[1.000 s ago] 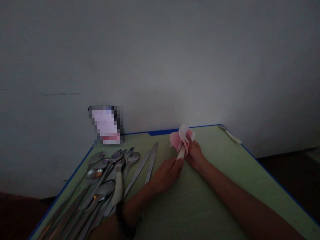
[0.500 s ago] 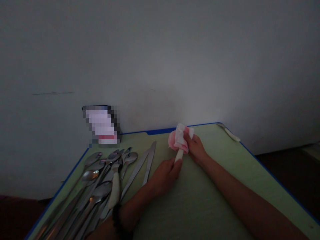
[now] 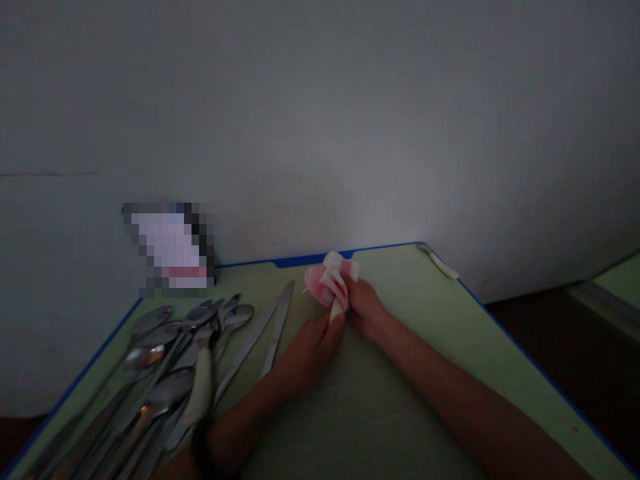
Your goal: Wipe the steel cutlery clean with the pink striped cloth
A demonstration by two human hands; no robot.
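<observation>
Between my hands, over the middle of the table, is a utensil with a white handle (image 3: 337, 311). My left hand (image 3: 313, 347) grips that handle from below. The utensil's upper end is hidden inside a pink and white cloth (image 3: 326, 280), so its kind does not show. My right hand (image 3: 366, 305) is closed on the cloth's right side, pressing it around the utensil just above my left fingers. Beside my left forearm lie two table knives (image 3: 278, 327) with their blade tips close together.
Several metal spoons (image 3: 173, 387) and other cutlery lie heaped at the left, with a white-handled piece (image 3: 201, 380) among them. A phone-like device (image 3: 173, 247), blurred out, leans on the wall. Another white-handled utensil (image 3: 443, 265) rests at the far right corner of the blue-edged green table (image 3: 400, 400).
The view has turned slightly right, so everything sits further left. My right hand has come lower along the cloth, closer to my left hand, and the cloth's folds have shifted.
</observation>
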